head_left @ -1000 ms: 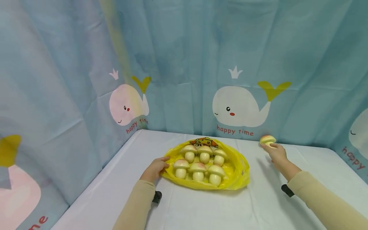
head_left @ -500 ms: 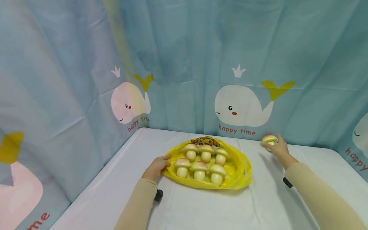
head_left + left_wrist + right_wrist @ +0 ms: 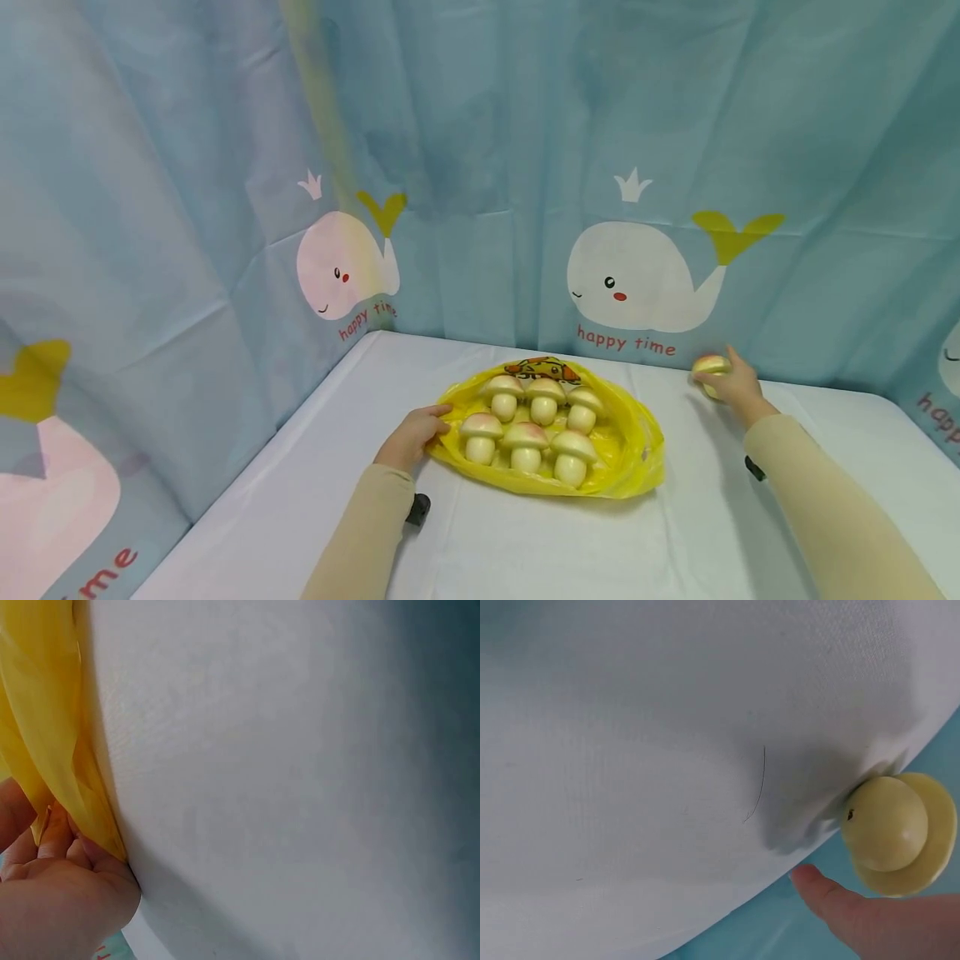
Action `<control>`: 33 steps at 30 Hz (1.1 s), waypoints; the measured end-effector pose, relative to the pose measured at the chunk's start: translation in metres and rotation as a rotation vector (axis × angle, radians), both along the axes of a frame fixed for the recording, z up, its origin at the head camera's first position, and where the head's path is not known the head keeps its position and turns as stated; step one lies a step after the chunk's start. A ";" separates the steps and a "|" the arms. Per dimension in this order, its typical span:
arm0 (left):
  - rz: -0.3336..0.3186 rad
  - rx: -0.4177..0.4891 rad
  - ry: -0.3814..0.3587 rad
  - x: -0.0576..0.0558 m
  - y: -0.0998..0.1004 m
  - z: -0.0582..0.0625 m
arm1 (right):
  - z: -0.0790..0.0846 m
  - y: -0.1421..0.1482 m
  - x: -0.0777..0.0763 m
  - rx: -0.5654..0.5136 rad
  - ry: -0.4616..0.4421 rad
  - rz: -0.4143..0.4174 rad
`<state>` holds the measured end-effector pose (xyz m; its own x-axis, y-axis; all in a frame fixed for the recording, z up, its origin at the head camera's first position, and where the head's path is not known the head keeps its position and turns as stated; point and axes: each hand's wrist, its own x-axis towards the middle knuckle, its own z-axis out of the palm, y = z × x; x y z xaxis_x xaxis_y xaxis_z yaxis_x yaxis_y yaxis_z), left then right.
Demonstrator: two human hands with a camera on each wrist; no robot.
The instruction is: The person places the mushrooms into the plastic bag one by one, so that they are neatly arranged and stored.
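In the head view, a yellow plastic bag (image 3: 641, 458) lies spread with its mouth wide, and several cream toy mushrooms (image 3: 525, 450) stand in it in two rows. My left hand (image 3: 411, 435) pinches the bag's left edge; the left wrist view shows the yellow film (image 3: 45, 712) tucked between the fingers. At the table's far right edge, one more toy mushroom (image 3: 710, 364) sits by my right hand (image 3: 738, 393), thumb in front of it and index finger raised at its right. The right wrist view shows a straight finger (image 3: 847, 907) apart from that mushroom (image 3: 889, 825).
A white cloth covers the table (image 3: 555, 550). Close behind it hangs a blue curtain (image 3: 465, 275) printed with whales, which also runs along the left side. A thin dark hair (image 3: 762, 784) lies on the cloth in the right wrist view.
My right hand has shifted round to the right of the lone mushroom, and its index finger has spread away. The mushroom stays in place. My left hand keeps its hold on the bag.
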<state>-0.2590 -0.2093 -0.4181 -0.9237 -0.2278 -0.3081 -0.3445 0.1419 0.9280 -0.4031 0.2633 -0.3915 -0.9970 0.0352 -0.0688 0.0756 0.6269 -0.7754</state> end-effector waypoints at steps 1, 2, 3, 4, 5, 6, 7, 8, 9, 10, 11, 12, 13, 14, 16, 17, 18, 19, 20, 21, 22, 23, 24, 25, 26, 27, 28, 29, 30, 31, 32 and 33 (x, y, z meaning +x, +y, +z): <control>0.002 0.003 -0.002 0.000 0.000 0.000 | 0.000 0.000 0.000 0.003 -0.004 -0.003; 0.002 0.005 -0.004 0.000 0.000 0.000 | 0.000 -0.001 -0.001 0.006 -0.007 -0.006; 0.004 0.006 -0.006 0.000 0.000 0.000 | 0.000 -0.001 -0.001 0.006 -0.010 -0.011; 0.007 0.006 -0.008 0.000 0.000 -0.001 | 0.000 -0.002 -0.002 0.003 -0.014 -0.015; 0.009 0.007 -0.010 0.000 0.000 -0.001 | 0.000 -0.002 -0.003 0.000 -0.016 -0.020; 0.007 0.005 -0.008 0.000 0.000 -0.001 | -0.001 -0.003 -0.003 0.003 -0.015 -0.023; 0.006 0.005 -0.007 -0.001 0.000 -0.001 | -0.001 -0.003 -0.003 0.008 -0.012 -0.023; 0.006 0.004 -0.007 -0.001 0.000 -0.001 | -0.001 -0.004 -0.004 0.013 -0.011 -0.026; 0.006 0.003 -0.005 -0.001 0.000 -0.002 | -0.001 -0.004 -0.004 0.017 -0.009 -0.027; 0.008 0.002 -0.006 -0.002 0.000 -0.002 | -0.001 -0.005 -0.004 0.025 -0.008 -0.029; 0.008 0.002 -0.006 -0.002 0.000 -0.002 | -0.001 -0.005 -0.004 0.031 -0.007 -0.031; 0.008 0.000 -0.007 -0.002 0.000 -0.002 | -0.001 -0.006 -0.003 0.038 -0.004 -0.031; 0.014 -0.001 -0.010 -0.003 0.000 -0.002 | 0.000 -0.006 -0.003 0.041 -0.003 -0.033; 0.018 -0.001 -0.013 -0.003 0.000 -0.001 | 0.000 -0.006 -0.002 0.042 -0.006 -0.042; 0.018 -0.002 -0.016 -0.003 0.001 -0.001 | 0.001 -0.007 -0.002 0.051 -0.006 -0.061; 0.018 -0.002 -0.016 -0.003 0.001 -0.001 | 0.002 -0.008 -0.001 0.054 -0.007 -0.072; 0.019 -0.001 -0.016 -0.002 0.001 -0.001 | 0.002 -0.008 -0.002 0.058 -0.009 -0.082; 0.019 0.001 -0.016 -0.002 0.001 -0.001 | 0.003 -0.009 -0.002 0.058 -0.013 -0.094; 0.018 0.001 -0.015 -0.002 0.001 0.000 | 0.003 -0.009 -0.002 0.057 -0.017 -0.106; 0.017 0.002 -0.013 -0.002 0.002 0.000 | 0.004 -0.009 -0.002 0.060 -0.019 -0.110; 0.017 0.003 -0.012 -0.002 0.002 0.000 | 0.004 -0.008 -0.002 0.059 -0.022 -0.112; 0.020 0.002 -0.015 -0.001 0.002 0.000 | 0.005 -0.008 -0.003 0.059 -0.024 -0.111; 0.020 0.003 -0.014 -0.001 0.003 0.000 | 0.005 -0.007 -0.004 0.057 -0.027 -0.111; 0.022 0.002 -0.015 -0.001 0.003 0.000 | 0.005 -0.007 -0.004 0.053 -0.031 -0.109; 0.022 0.001 -0.016 -0.001 0.003 0.000 | 0.005 -0.006 -0.005 0.052 -0.033 -0.105; 0.026 0.002 -0.016 -0.001 0.003 0.000 | 0.005 -0.005 -0.006 0.050 -0.034 -0.101; 0.027 0.002 -0.017 -0.001 0.003 0.000 | 0.004 -0.005 -0.007 0.047 -0.036 -0.097; 0.027 0.001 -0.017 -0.001 0.003 0.000 | 0.004 -0.004 -0.007 0.041 -0.037 -0.092; 0.028 0.000 -0.016 -0.002 0.003 0.000 | 0.004 -0.004 -0.008 0.041 -0.036 -0.085; 0.029 -0.004 -0.017 -0.002 0.003 -0.001 | 0.003 -0.003 -0.009 0.046 -0.035 -0.073; 0.028 -0.005 -0.017 -0.002 0.003 -0.001 | 0.003 -0.003 -0.010 0.052 -0.035 -0.063; 0.032 -0.007 -0.018 -0.002 0.003 -0.001 | 0.002 -0.002 -0.010 0.056 -0.034 -0.053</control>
<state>-0.2611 -0.2067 -0.4193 -0.9102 -0.2590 -0.3231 -0.3659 0.1376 0.9204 -0.4131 0.2611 -0.3893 -0.9908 0.0925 -0.0993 0.1357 0.6637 -0.7356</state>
